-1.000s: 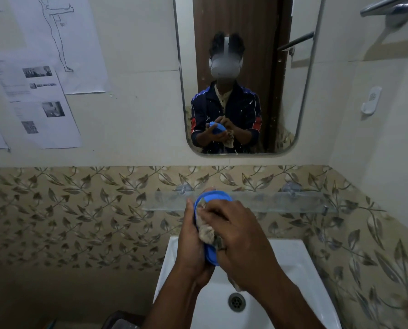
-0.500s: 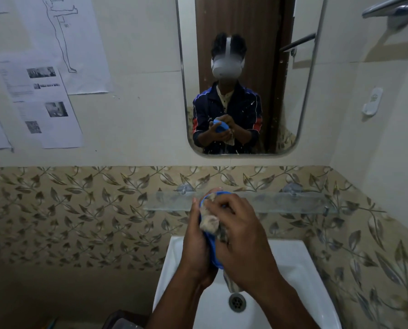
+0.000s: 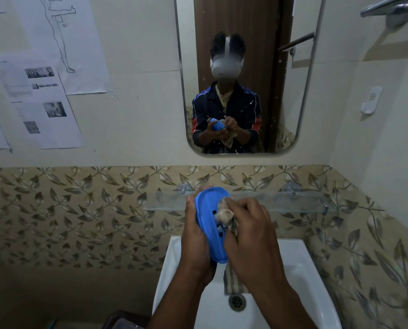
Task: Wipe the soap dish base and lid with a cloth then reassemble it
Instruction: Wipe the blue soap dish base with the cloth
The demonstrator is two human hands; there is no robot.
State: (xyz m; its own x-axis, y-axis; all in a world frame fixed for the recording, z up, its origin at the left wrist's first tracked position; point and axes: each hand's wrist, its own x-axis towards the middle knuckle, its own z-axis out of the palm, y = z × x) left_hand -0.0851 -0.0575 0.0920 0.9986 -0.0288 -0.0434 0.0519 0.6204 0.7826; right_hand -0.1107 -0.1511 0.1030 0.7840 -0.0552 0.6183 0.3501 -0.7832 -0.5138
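A blue oval soap dish part point(image 3: 210, 217) with drain slots is held on edge over the sink, its hollow side facing right. My left hand point(image 3: 194, 236) grips it from behind and below. My right hand point(image 3: 250, 236) is closed on a bunched grey-brown cloth point(image 3: 224, 213) and presses it into the hollow. A striped tail of the cloth hangs below my right hand. The other part of the soap dish is not in view.
A white sink point(image 3: 300, 264) with a metal drain point(image 3: 237, 302) lies under my hands. A glass shelf point(image 3: 293, 201) runs along the leaf-patterned tiles behind them. A mirror point(image 3: 290, 96) hangs above, papers point(image 3: 39, 100) are stuck on the left wall, and a dark object point(image 3: 124, 321) sits at the lower left.
The blue part has turned so more of its hollow side and its slots show. My right hand with the cloth has shifted right and lower inside it.
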